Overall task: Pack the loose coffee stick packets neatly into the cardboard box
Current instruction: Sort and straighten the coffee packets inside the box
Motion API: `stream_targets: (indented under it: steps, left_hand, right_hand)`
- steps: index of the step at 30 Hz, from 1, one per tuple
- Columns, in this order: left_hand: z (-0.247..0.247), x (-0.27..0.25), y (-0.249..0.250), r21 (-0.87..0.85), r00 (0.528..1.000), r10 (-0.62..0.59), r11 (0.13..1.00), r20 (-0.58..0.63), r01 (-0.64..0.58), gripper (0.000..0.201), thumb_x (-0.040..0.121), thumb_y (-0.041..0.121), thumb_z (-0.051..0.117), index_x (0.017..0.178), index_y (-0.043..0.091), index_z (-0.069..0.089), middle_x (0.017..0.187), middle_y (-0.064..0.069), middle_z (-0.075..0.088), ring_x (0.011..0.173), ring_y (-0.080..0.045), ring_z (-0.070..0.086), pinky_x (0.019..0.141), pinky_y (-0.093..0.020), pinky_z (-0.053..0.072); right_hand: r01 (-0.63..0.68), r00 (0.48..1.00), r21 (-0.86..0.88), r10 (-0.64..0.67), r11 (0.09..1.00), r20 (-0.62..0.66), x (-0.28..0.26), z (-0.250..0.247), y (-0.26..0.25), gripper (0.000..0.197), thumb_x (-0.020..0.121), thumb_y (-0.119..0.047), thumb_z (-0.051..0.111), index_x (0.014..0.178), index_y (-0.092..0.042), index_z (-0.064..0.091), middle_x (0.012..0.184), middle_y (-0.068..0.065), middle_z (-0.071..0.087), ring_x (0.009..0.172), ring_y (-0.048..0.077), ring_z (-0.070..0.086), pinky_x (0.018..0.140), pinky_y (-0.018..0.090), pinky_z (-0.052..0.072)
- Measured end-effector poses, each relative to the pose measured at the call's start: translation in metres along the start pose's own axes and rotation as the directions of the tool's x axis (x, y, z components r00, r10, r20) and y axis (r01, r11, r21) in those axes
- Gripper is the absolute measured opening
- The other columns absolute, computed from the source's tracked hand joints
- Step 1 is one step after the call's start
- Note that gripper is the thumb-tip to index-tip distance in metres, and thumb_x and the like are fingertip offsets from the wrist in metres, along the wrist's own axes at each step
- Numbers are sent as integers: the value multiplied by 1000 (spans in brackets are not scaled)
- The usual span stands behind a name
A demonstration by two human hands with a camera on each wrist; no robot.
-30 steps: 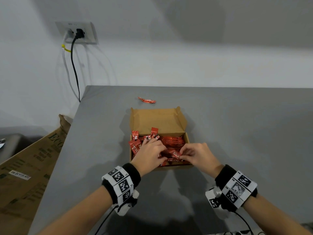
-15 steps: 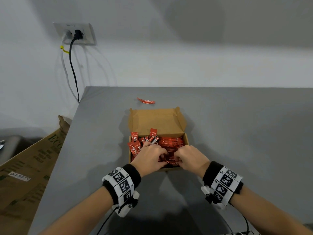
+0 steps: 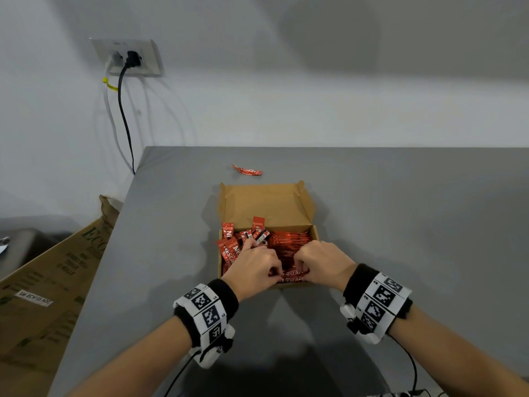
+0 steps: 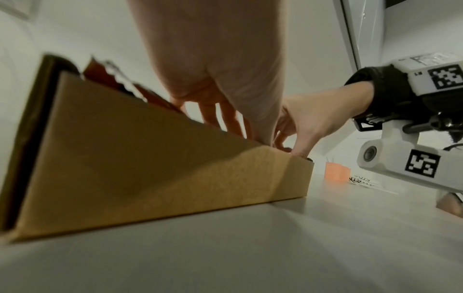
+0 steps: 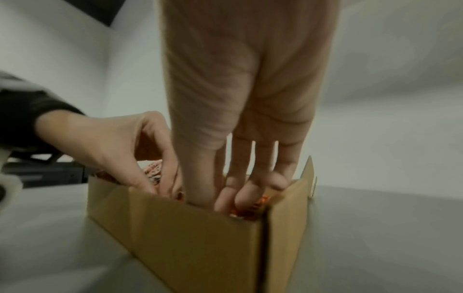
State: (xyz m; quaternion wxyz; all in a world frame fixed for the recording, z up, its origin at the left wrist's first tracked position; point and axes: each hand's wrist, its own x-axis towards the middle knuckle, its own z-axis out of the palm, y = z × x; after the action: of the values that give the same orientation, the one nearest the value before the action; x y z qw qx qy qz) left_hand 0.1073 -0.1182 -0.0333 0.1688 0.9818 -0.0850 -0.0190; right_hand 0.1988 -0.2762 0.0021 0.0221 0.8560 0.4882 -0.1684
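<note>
The open cardboard box sits mid-table with its lid standing up at the back. Red coffee stick packets lie in a neat row on its right side; others stand jumbled on the left. My left hand and right hand are both inside the near part of the box, fingers curled onto a bundle of packets between them. In the right wrist view my right hand digs its fingertips into the near right corner of the box. One loose packet lies behind the box.
The grey table ends at its left edge near a flattened cardboard carton on the floor. A wall socket with hanging cables is at the back left. A small orange object stands far right in the left wrist view.
My right hand has moved left and deeper into the box, bringing its packets against the left hand. The left hand has barely shifted.
</note>
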Motion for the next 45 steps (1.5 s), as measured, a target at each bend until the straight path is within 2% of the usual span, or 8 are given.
stream_targets:
  steps: [4,13,20,27,37,40,43,45]
  left_hand:
    - [-2,3,-3,50,999,39,998,24,-40,24,87,43,56,93,23,69,103,9,64,100,-9,51,93,-29,17]
    - [-1,12,-2,192,994,100,976,35,-105,15,87,35,55,88,21,60,94,6,62,92,-15,53,95,-34,22]
    - [4,11,-2,196,987,157,969,-30,-148,24,88,30,54,109,18,57,102,3,64,96,-19,55,95,-36,24]
    - [6,9,-5,240,974,225,945,24,-224,8,70,31,74,72,25,69,71,9,59,67,-14,55,79,-32,26]
    - [6,10,-4,210,985,172,963,1,-168,21,88,29,55,102,14,62,96,-1,63,93,-21,56,94,-40,28]
    - [10,11,-6,185,980,191,967,-54,-178,23,83,24,62,104,13,61,93,-2,64,87,-23,60,87,-42,37]
    - [11,11,-4,156,976,201,970,-80,-187,22,86,21,58,107,14,60,98,-3,62,86,-22,60,85,-38,38]
    - [11,10,-3,139,977,200,972,-72,-189,21,88,20,55,107,14,62,103,-5,59,89,-22,59,86,-37,35]
  right_hand:
    - [7,1000,-185,-5,983,7,1,-5,-3,10,84,-23,57,87,-19,65,101,-1,64,99,22,53,78,31,36]
    - [-23,999,-156,30,987,41,1,-2,-3,11,84,-15,51,87,-15,62,101,1,62,94,25,58,76,31,36]
    - [16,995,-76,-23,997,-98,-5,8,3,29,83,-25,60,110,-17,50,109,-2,59,99,22,59,75,32,41]
    - [19,996,-70,-25,997,-87,-6,8,4,20,89,-31,56,102,-20,67,105,-2,63,104,19,55,84,31,37]
    - [-24,994,-59,18,998,-103,-5,13,4,17,91,-27,52,101,-19,62,107,-1,59,104,20,54,83,33,39]
    - [-46,986,-32,41,998,-164,-7,15,-1,8,81,-20,65,85,-14,60,92,1,63,90,24,60,70,34,44]
    - [-32,976,-67,17,997,-218,-8,16,-1,36,47,-23,89,64,-20,57,67,-5,59,62,16,60,47,27,46]
    - [5,976,-145,-37,989,-215,-7,15,0,35,40,-32,91,58,-27,61,64,-9,56,59,13,58,47,24,43]
